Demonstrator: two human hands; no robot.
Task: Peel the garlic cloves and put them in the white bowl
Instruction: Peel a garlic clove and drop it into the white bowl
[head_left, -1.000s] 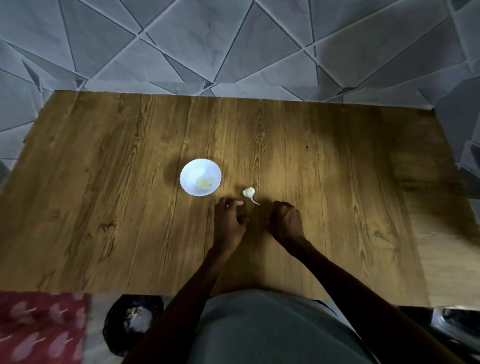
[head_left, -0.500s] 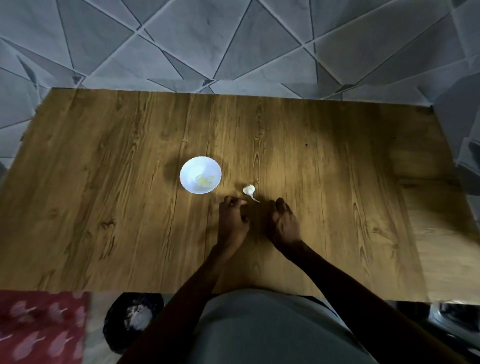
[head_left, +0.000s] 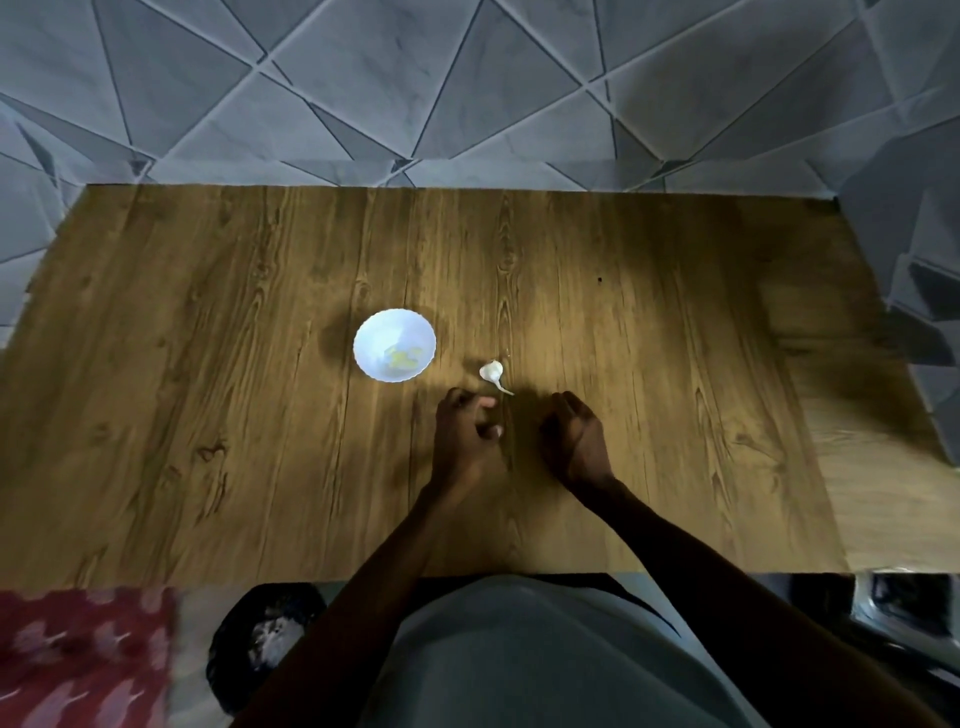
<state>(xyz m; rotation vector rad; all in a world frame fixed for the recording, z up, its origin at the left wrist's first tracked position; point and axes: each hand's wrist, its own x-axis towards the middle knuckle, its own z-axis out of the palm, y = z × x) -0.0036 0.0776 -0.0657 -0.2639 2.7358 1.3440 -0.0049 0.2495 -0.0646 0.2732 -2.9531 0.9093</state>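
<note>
Right hand (head_left: 571, 439) edged off left hand (head_left: 467, 434), which perhaps pinches something

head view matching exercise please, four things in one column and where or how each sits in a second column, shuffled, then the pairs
Things
1. white bowl
2. garlic bulb
3. left hand
4. red cloth

Places or states
a. off the table, in the bottom-left corner of the view
b. on the table, yellowish pieces inside
c. on the table, right of the bowl, thin stem pointing toward the person
d. fingers curled, close to the garlic's near side

Pairs: 1-b, 2-c, 3-d, 4-a
</note>
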